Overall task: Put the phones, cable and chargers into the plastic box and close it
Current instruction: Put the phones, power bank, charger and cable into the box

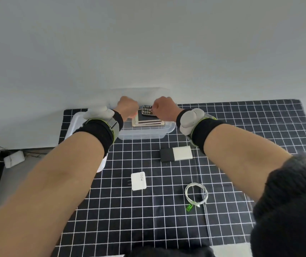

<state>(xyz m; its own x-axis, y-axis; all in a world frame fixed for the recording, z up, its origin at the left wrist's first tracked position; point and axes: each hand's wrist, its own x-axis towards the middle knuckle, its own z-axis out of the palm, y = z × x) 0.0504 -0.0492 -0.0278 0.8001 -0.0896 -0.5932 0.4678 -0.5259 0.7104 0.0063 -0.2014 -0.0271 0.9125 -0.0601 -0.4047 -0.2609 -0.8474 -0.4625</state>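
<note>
Both forearms reach straight out from the camera, over the black grid tablecloth (241, 127), and meet above the clear plastic box (144, 133) at the far edge of the table. Each wrist wears a black band with a grey tracker.

The left hand (128, 107) is curled knuckles-up over the box, and the right hand (164, 108) is curled the same way just beside it. Between them is a stack of phones (148, 120), flat slabs lying in the box with a keypad phone (147, 111) on top, its number keys showing. The fingers of both hands are bent in toward the stack and seem to pinch its ends, though the fingertips are hidden behind the knuckles, so the exact grip cannot be told.

Nearer the camera than the box, a black-and-white charger (176, 153) lies on the cloth. Nearer still lies a white charger marked 150W (138, 181), prongs pointing left. To its right, well apart from the box, lies the coiled white cable (196, 194) with a green tag.
</note>
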